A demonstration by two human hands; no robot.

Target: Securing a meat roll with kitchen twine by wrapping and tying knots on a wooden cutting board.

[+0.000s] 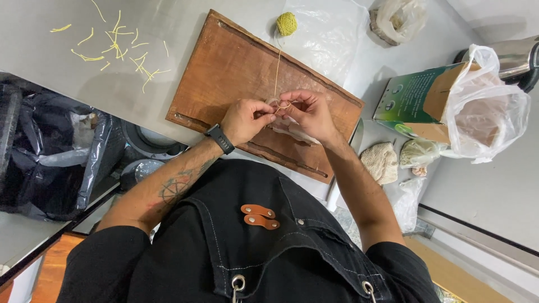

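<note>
Yellow twine (277, 70) pinched between both hands' fingers (268, 110), half-knotted around a pale bundle (292, 132) beneath them; ball (286, 23) uncut beyond.

Over on the right side of the bench (494, 196) lies a green carton (412, 101), a box on its side with white print and a brown cardboard flap, its open end swallowed by a clear plastic bag (488, 112). Up at the top edge sits another clear bag (398, 19), crumpled. Below the carton, a small clear pouch (418, 152) rests beside a knitted one.
</note>
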